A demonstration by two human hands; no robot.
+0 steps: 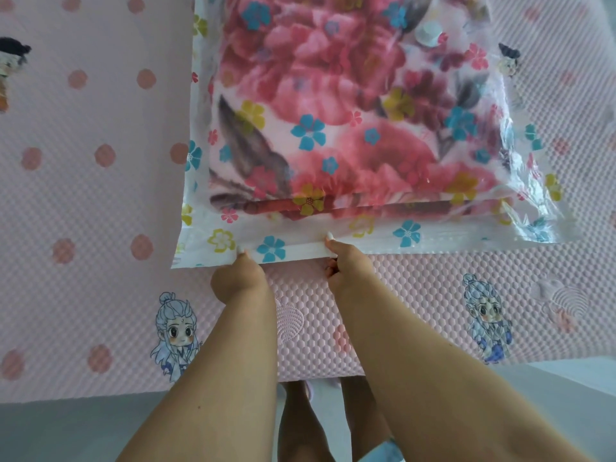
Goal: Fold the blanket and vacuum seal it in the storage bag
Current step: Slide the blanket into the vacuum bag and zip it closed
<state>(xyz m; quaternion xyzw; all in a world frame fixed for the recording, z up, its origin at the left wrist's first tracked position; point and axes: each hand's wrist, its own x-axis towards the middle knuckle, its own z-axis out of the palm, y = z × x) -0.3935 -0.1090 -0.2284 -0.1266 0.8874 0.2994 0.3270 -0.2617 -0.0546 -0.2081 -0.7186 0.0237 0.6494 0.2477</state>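
Note:
A folded blanket [333,105] with big pink flowers lies inside a clear storage bag [466,228] printed with small blue, yellow and pink flowers. The bag rests flat on the bed. Its white zip strip [293,250] runs along the near edge. My left hand [238,278] pinches the strip near the bag's near left corner. My right hand [346,261] pinches the same strip a short way to the right. A white round valve [430,33] sits on top of the bag at the far right.
The pink textured bed sheet [83,195] with dots and cartoon figures spreads to the left and right of the bag. The bed's near edge and the grey floor [66,428] lie below, with my legs showing between my forearms.

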